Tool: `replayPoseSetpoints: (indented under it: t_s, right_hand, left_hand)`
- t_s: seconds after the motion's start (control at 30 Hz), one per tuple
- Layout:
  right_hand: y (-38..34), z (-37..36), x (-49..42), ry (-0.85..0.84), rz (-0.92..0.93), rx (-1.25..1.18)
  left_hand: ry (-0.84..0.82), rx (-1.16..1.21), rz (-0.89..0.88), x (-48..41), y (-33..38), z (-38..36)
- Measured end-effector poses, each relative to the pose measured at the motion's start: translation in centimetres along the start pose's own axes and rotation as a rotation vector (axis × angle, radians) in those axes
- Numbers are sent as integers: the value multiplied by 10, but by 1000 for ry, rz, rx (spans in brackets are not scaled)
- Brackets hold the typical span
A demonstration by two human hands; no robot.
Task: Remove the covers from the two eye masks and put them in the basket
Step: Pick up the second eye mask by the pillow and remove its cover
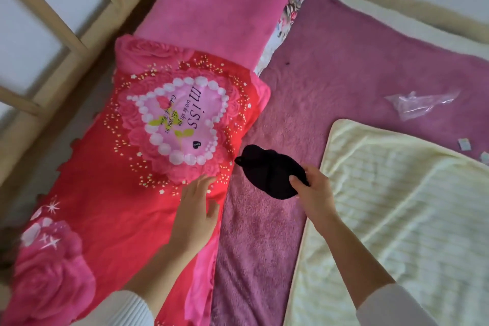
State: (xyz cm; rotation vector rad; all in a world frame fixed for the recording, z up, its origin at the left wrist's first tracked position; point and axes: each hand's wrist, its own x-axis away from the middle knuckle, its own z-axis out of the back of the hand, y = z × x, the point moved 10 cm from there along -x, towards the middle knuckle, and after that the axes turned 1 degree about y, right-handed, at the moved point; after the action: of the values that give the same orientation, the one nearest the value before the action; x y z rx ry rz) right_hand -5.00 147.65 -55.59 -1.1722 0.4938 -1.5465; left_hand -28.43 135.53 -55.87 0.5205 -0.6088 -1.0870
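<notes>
A black eye mask (pixel 266 171) hangs over the purple fleece sheet (pixel 357 66), pinched at its right end by my right hand (pixel 313 192). My left hand (pixel 197 210) hovers with fingers spread over the red rose-print blanket (pixel 111 206), a little to the left of the mask and holding nothing. A crumpled clear plastic cover (pixel 420 104) lies on the purple sheet at the right. No basket is in view, and I see only one eye mask.
A pink fleece pillow (pixel 219 5) lies at the top. A pale yellow blanket (pixel 402 219) covers the lower right. A wooden bed rail (pixel 53 24) runs along the left. Small paper bits (pixel 464 144) rest near the right edge.
</notes>
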Motion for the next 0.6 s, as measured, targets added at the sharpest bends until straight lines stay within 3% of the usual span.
replayPoseSetpoints:
  t_s: [0.13, 0.2, 0.4, 0.6]
  right_hand:
    - [-62, 13, 46, -191, 107, 26]
    - [-94, 18, 73, -246, 165, 61]
    - [-188, 38, 152, -274, 377, 111]
    - [-251, 45, 210, -326, 528, 75]
  left_hand:
    - [171, 104, -109, 6, 58, 71]
    - [131, 147, -134, 14, 83, 94]
    - [-238, 178, -262, 66, 143, 127]
    - [-111, 149, -296, 101, 175, 189]
